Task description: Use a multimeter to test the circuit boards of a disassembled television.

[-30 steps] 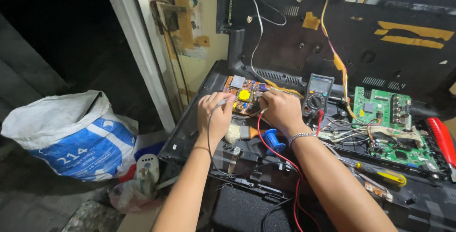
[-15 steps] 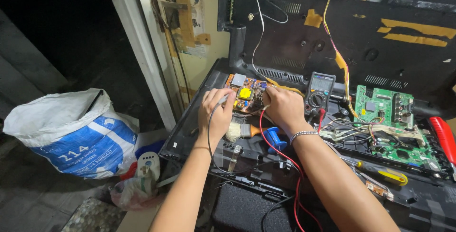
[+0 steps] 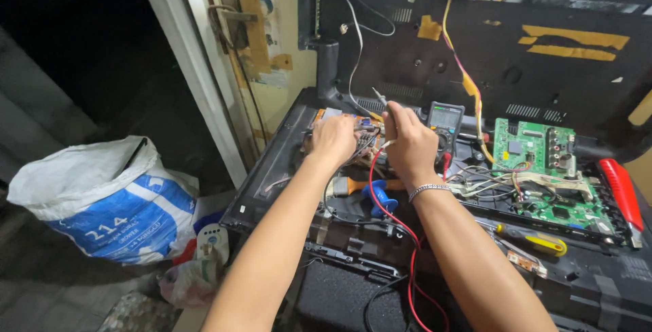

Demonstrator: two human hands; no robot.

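While both hands work over the brown circuit board (image 3: pixel 350 128) at the far edge of the opened television chassis (image 3: pixel 272 176), the left hand (image 3: pixel 333 138) lies curled on the board, its grip hidden, and the right hand (image 3: pixel 407 145) is closed around a probe (image 3: pixel 380 97) with a red lead (image 3: pixel 390 216). A slipping tip could likely bridge neighbouring contacts; the multimeter (image 3: pixel 445 121) stands just beside.

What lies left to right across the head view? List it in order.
White and blue sack → pale door frame → left hand → right hand holding a probe → multimeter → green circuit board → red-handled tool.
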